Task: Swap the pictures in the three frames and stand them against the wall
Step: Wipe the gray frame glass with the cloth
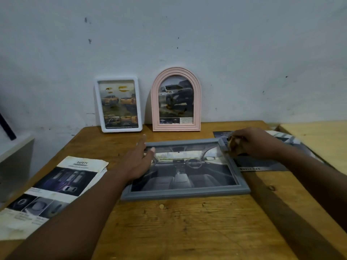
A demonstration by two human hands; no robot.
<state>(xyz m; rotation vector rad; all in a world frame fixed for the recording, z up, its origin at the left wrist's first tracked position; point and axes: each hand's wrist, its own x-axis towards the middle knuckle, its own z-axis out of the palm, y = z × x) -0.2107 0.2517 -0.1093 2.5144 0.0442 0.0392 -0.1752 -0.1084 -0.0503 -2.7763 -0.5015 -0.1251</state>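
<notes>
A grey frame [185,193] lies flat on the wooden table [187,228], face up, holding a car-interior picture [187,171]. My left hand [138,162] lies over the frame's far left corner with fingers stretched out. My right hand [246,143] has its fingers curled at the frame's far right corner and grips it. A white frame [118,104] with orange trucks and a pink arched frame [176,100] with a dark truck stand leaning against the wall.
A loose brochure page headed SAFETY [50,192] lies at the table's left edge. Dark brochure pages [262,162] lie under my right hand at the right. A second lighter table [319,136] adjoins on the right. A grey box [13,162] stands left.
</notes>
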